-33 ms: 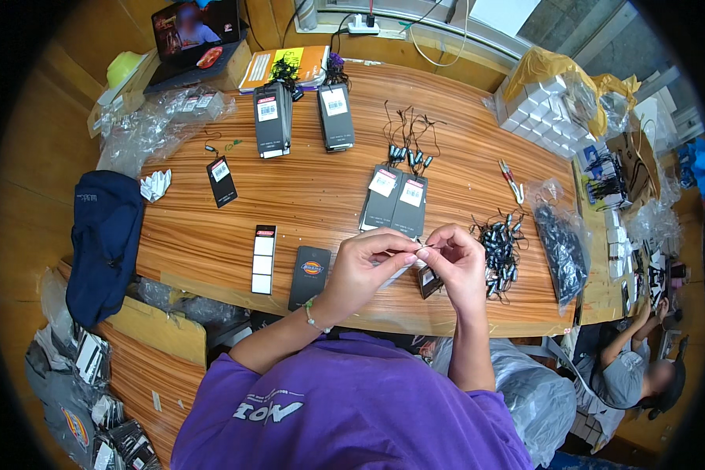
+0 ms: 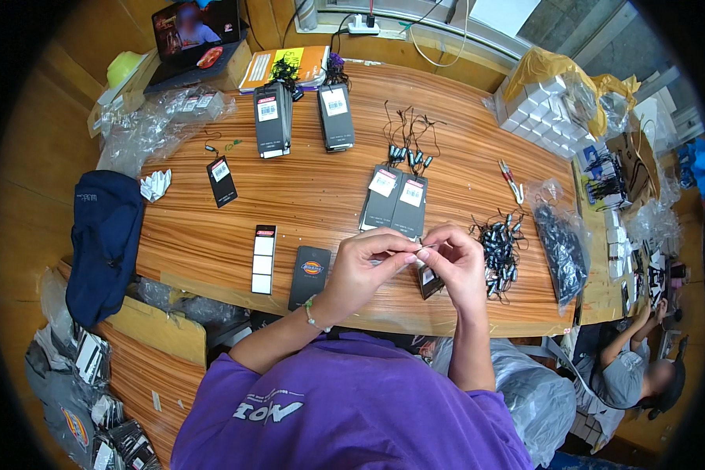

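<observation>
With left hand (image 2: 377, 262) and right hand (image 2: 456, 257), pinching thin strand (image 2: 428, 247), thumb to forefinger, close together above tabletop's (image 2: 321, 184) near side. Likely cord: limp, light, slippery; best gripped near its end. Below right hand, dark tag (image 2: 428, 283): probably stiff, light, best taken by edges. Beyond, grey tags (image 2: 384, 205).

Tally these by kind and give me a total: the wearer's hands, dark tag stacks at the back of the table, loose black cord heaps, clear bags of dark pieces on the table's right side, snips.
Hands (left hand, right hand): 2
Dark tag stacks: 2
Loose black cord heap: 1
Clear bag of dark pieces: 1
Snips: 1
Total: 7
</observation>
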{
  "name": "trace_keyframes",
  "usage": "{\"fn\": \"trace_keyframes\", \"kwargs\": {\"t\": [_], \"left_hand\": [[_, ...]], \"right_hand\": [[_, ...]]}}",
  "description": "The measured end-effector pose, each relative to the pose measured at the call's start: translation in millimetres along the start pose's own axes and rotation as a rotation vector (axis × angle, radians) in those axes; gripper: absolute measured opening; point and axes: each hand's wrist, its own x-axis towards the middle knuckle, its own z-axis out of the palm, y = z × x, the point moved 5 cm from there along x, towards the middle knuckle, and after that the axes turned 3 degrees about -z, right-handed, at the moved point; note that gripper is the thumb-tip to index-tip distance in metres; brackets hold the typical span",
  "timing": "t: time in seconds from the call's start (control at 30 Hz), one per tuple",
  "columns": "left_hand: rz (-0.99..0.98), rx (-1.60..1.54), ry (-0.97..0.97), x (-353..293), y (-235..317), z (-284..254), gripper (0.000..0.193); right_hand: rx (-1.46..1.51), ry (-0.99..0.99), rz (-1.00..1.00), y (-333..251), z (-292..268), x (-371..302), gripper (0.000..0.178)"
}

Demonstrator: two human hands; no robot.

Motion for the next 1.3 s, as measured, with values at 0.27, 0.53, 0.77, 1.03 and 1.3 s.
{"fn": "trace_keyframes", "kwargs": {"t": [0.27, 0.53, 0.77, 1.03, 1.3], "left_hand": [[0.561, 0.647, 0.012, -3, 28, 6, 0.016], [0.378, 0.457, 0.043, 8, 15, -4, 0.009], [0.013, -0.023, -0.077, 8, -17, -1, 0.008], [-0.072, -0.211, -0.206, 11, -12, 2, 0.021], [-0.122, -0.148, -0.12, 11, -27, 3, 0.032]], "right_hand": [[0.268, -0.058, 0.0, 7, -1, 2, 0.008], [0.737, 0.087, -0.29, -27, -24, 12, 0.011], [1.313, -0.065, -0.188, -21, -5, 21, 0.015], [1.41, -0.031, -0.163, -8, 2, 27, 0.013], [1.283, 0.041, -0.21, -15, 2, 21, 0.022]]}}
